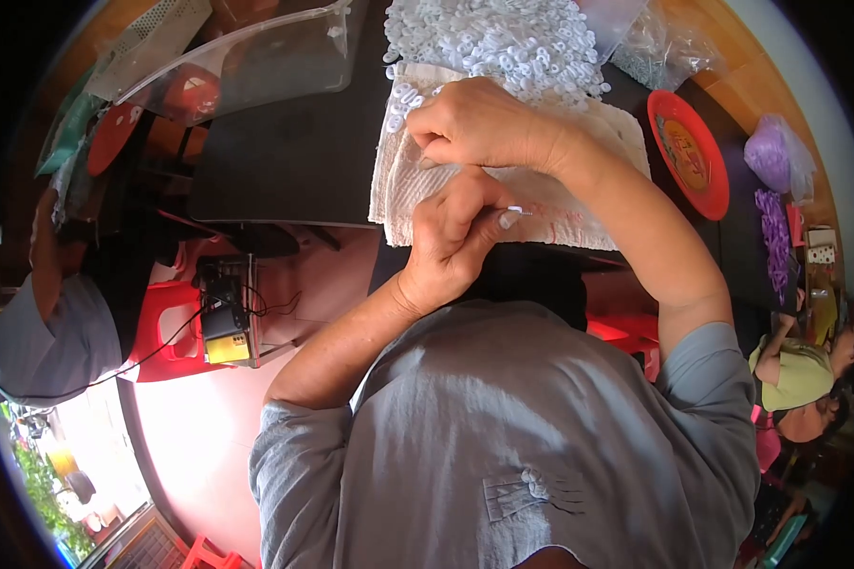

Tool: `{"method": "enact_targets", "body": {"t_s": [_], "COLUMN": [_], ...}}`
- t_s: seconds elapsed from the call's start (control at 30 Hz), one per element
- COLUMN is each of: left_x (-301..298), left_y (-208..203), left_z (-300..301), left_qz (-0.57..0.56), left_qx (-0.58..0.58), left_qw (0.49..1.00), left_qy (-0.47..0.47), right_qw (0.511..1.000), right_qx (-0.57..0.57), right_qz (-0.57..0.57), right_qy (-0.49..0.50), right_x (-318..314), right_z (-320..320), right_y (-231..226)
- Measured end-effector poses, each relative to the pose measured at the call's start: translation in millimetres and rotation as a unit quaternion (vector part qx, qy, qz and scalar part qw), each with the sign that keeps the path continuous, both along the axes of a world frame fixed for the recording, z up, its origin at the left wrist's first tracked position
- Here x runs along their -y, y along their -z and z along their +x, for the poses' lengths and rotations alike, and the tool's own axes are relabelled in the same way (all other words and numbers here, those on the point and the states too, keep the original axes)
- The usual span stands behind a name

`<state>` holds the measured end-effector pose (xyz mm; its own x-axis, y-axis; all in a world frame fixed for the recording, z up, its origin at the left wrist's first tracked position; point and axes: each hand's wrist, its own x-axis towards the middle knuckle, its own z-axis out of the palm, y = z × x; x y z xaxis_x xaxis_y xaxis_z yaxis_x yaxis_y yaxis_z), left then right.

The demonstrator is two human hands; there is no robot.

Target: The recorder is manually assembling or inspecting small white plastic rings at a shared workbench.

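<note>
My left hand is closed over a folded cream towel, its thumb and forefinger pinching a small white plastic piece. Just beyond it, my right hand reaches across from the right with its fingers curled and pressed together. Whatever those fingers grip, if anything, is hidden behind the knuckles. A few loose white plastic pieces lie on the towel's far left corner, close to the right hand's fingertips. Past the towel spreads a large heap of small white ring-like plastic pieces.
A red round tray rests at the right, near a purple bag and purple strands. On the left stand a clear plastic bin and a red stool. Other people sit at both sides.
</note>
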<state>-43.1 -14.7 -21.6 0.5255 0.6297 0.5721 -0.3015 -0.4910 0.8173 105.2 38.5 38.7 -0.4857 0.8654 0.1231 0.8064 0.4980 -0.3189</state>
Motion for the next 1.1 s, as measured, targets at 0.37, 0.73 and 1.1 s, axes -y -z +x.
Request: {"method": "enact_targets", "body": {"t_s": [0.37,0.73,1.1], "left_x": [4,10,9], "left_y": [-2,-11,-18], "left_z": [-2,6,10], "left_qz": [-0.032,-0.257,-0.296], "left_qx": [0.029,0.011,-0.015], "left_qw": [0.998,0.965,0.952], "left_qy": [0.042,-0.046,-0.077], "right_qw": [0.990,0.953,0.956], "right_qx": [-0.092,-0.155,0.007], "right_qz": [0.110,0.155,0.183], "right_qy": [0.011,0.208,0.231], "right_x": [33,79,80], "right_z": [23,62,48], "right_y": [14,18,31]}}
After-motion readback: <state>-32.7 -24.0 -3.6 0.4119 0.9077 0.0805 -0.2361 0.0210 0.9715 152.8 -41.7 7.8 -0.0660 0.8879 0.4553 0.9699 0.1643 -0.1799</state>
